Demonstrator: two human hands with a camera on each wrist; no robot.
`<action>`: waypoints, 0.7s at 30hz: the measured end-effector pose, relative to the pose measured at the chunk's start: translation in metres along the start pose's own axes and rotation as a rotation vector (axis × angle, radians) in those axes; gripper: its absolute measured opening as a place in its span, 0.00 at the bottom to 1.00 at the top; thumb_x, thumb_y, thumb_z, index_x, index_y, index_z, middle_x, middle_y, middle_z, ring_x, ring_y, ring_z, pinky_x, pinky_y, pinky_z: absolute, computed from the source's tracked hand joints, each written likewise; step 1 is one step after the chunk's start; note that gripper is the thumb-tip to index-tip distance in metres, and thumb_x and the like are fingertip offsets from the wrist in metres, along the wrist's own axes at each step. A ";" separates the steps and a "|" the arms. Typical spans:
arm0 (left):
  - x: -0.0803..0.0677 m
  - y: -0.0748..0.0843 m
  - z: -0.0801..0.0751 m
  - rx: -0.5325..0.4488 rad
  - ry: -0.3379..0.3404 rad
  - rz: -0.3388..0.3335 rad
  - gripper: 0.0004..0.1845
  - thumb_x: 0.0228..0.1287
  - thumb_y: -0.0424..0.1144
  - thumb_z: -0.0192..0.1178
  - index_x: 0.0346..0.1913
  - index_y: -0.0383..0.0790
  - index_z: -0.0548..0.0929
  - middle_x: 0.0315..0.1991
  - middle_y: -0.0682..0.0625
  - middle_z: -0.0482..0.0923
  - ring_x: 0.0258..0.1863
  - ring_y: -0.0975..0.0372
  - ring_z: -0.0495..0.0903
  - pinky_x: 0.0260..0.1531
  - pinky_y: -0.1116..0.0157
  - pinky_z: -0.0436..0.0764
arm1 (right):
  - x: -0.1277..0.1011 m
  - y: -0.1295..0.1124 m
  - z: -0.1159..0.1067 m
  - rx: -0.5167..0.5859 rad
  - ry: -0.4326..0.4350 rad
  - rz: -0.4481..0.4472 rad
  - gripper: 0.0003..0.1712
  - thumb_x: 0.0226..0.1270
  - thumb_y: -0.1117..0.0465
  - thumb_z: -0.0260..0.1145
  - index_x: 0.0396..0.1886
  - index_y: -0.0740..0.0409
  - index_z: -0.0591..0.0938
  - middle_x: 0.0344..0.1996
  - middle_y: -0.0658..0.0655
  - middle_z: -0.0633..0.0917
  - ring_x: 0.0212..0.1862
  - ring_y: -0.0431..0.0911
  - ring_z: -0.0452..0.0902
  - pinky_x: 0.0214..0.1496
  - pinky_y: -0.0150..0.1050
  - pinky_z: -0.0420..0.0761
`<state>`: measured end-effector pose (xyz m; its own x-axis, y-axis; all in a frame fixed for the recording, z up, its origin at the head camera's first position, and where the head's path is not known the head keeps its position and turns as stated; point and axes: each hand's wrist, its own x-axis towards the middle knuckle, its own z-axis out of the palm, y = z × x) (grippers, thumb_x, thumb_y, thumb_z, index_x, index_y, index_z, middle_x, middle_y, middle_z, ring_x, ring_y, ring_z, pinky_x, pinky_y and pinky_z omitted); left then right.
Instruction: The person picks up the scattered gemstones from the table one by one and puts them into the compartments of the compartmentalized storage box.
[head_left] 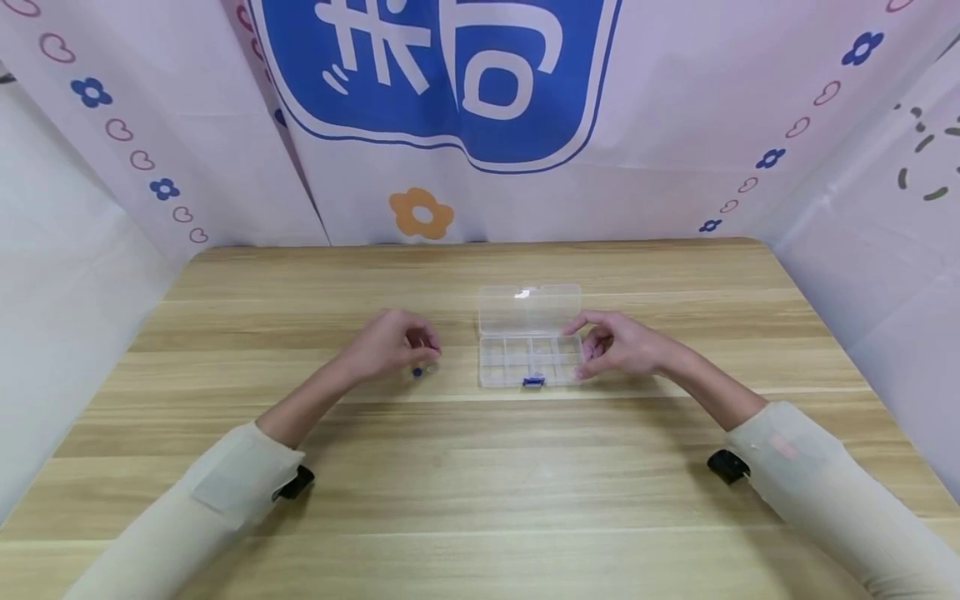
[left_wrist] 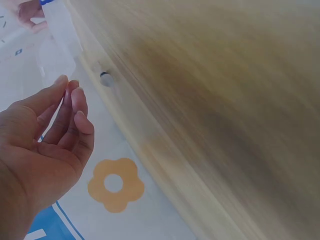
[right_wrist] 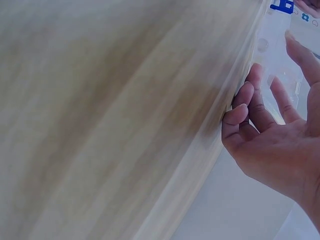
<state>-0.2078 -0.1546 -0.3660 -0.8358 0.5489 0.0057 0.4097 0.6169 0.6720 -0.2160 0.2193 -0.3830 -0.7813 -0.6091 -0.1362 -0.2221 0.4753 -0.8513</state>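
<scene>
The head view alone shows the whole clear compartment box (head_left: 530,350) lying open mid-table (head_left: 480,467), bare wood all round. The right hand (head_left: 618,344) touches its right end, fingers loosely curled. The left wrist view shows the left hand (left_wrist: 47,135) relaxed, holding nothing, near a small bead (left_wrist: 105,78)

Table (head_left: 480,467): pale wood-grain top, smooth, matt with a faint sheen. Box (head_left: 530,360): clear, glossy plastic, its open lid (head_left: 529,308) catching a highlight; blue plastic clasp (head_left: 533,381). Backdrop (head_left: 675,125): thin, smooth sheet with printed pattern, slightly creased, whether cloth or plastic film cannot be told. Sleeves (head_left: 832,492): soft, matt, cream cloth.
</scene>
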 end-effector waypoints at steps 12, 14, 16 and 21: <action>0.011 0.012 0.007 -0.008 -0.015 0.052 0.02 0.65 0.27 0.70 0.34 0.34 0.87 0.31 0.44 0.86 0.30 0.61 0.81 0.32 0.67 0.81 | -0.001 0.001 0.000 -0.001 0.005 0.005 0.34 0.58 0.72 0.78 0.63 0.72 0.75 0.28 0.56 0.82 0.33 0.44 0.76 0.37 0.32 0.78; 0.012 0.012 0.007 -0.013 -0.019 0.064 0.02 0.65 0.27 0.70 0.34 0.33 0.87 0.31 0.43 0.86 0.30 0.61 0.82 0.32 0.67 0.82 | -0.001 0.001 0.001 0.002 0.004 0.005 0.33 0.58 0.73 0.78 0.63 0.72 0.75 0.28 0.56 0.82 0.32 0.44 0.76 0.37 0.32 0.78; 0.012 0.012 0.007 -0.014 -0.021 0.058 0.02 0.66 0.27 0.69 0.34 0.33 0.87 0.31 0.43 0.86 0.30 0.61 0.82 0.33 0.66 0.82 | -0.001 0.000 0.000 0.005 0.003 0.004 0.33 0.58 0.73 0.78 0.63 0.73 0.75 0.28 0.56 0.82 0.32 0.44 0.76 0.37 0.32 0.78; 0.014 0.016 0.007 -0.003 -0.020 0.041 0.02 0.66 0.28 0.70 0.34 0.35 0.88 0.31 0.45 0.87 0.31 0.61 0.81 0.32 0.66 0.81 | 0.000 0.000 0.000 0.004 0.003 0.012 0.33 0.58 0.72 0.78 0.62 0.71 0.76 0.28 0.56 0.82 0.33 0.45 0.76 0.38 0.32 0.77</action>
<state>-0.2108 -0.1332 -0.3607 -0.8109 0.5849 0.0184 0.4421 0.5918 0.6740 -0.2161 0.2195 -0.3833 -0.7853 -0.6019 -0.1447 -0.2108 0.4797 -0.8517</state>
